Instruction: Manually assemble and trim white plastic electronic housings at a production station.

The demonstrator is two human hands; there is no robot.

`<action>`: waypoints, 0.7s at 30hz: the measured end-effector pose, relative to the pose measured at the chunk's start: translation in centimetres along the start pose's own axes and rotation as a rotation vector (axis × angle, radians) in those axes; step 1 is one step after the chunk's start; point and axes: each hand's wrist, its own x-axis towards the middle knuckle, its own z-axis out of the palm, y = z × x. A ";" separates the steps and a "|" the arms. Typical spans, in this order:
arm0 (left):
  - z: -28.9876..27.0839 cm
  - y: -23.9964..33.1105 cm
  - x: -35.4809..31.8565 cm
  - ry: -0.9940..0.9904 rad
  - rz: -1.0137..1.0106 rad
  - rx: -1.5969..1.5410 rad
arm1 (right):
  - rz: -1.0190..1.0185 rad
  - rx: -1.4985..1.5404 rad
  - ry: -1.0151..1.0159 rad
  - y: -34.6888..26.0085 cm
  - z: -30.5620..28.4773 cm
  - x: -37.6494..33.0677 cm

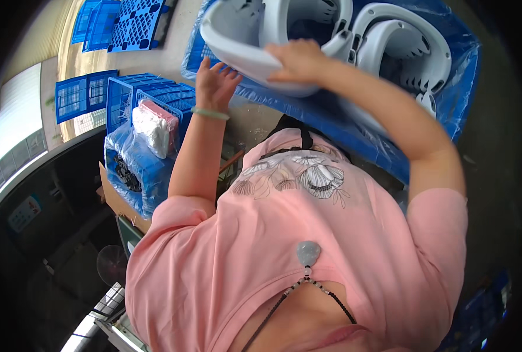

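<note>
My right hand [299,58] grips the rim of a large white plastic shell [237,50] with an open hollow, held up at the top of the view. My left hand [214,82] is raised just below the shell's near edge, fingers spread, palm toward it; whether it touches the shell I cannot tell. A pale green bangle [210,112] circles the left wrist. More white plastic shells [401,47] lie stacked behind, on blue plastic sheeting [460,88]. My pink shirt fills the lower middle.
Blue slatted plastic crates [149,94] stand at the left, one holding white and pink bundles [155,126]. A blue bag of dark small parts [129,170] sits in a cardboard box. Blue pallets [126,23] lie at the upper left. A dark machine [50,193] is at the left.
</note>
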 end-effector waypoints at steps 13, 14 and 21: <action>-10.5 -3.1 -14.7 0.101 0.340 0.192 | 0.009 -0.074 0.339 4.9 10.8 -6.1; -10.3 -2.5 -15.2 0.020 0.410 0.351 | 0.064 -0.030 0.322 3.9 9.9 -6.5; -14.5 2.0 -21.1 -0.018 1.202 1.332 | 0.077 -0.081 0.527 -1.8 7.2 -10.9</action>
